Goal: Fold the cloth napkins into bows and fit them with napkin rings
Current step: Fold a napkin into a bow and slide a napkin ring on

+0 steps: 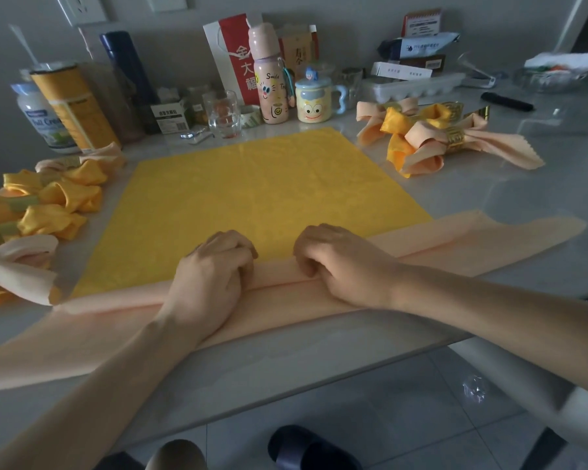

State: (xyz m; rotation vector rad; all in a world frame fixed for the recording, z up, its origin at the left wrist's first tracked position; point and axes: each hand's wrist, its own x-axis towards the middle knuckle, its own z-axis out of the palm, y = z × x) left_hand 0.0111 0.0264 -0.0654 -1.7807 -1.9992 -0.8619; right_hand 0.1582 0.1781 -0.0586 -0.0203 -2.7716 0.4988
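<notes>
– Okay, task item first: where is it?
– The peach napkin (pixel 455 242) is folded into a long strip. It lies left to right along the near side of the table (pixel 540 171). A lengthwise ridge runs down its middle.
– Hands?
– Both are on the middle of the strip, side by side and close but apart. The left hand (pixel 214 269) has its fingers curled over the fold and grips the cloth. The right hand (pixel 333 262) is knuckles up, with its fingers tucked under and pinching the same fold. Both forearms lie across the strip.
– Anything under it?
– A yellow napkin (pixel 252 184), spread flat just beyond the strip. The peach strip covers its near edge.
– Finished pieces?
– On the left there's a pile of yellow and peach bows (pixel 48 205), just beside the yellow napkin's left edge. On the far right there's a second cluster of bows (pixel 418 154). A gold napkin ring (pixel 455 137) sits round the middle of one peach bow there.
– Background, quick.
– The far side of the table is cluttered. From the left: a white bottle (pixel 38 117), a yellow tin (pixel 73 106) and a clear glass (pixel 223 113). Then a pink cartoon bottle (pixel 269 83) and a lidded smiley mug (pixel 311 100), with a red-and-white bag (pixel 231 56) behind them. An egg tray (pixel 411 86) is on the far right.
– Floor?
– A dark slipper (pixel 306 447) on the tiles, below the table's near edge.
</notes>
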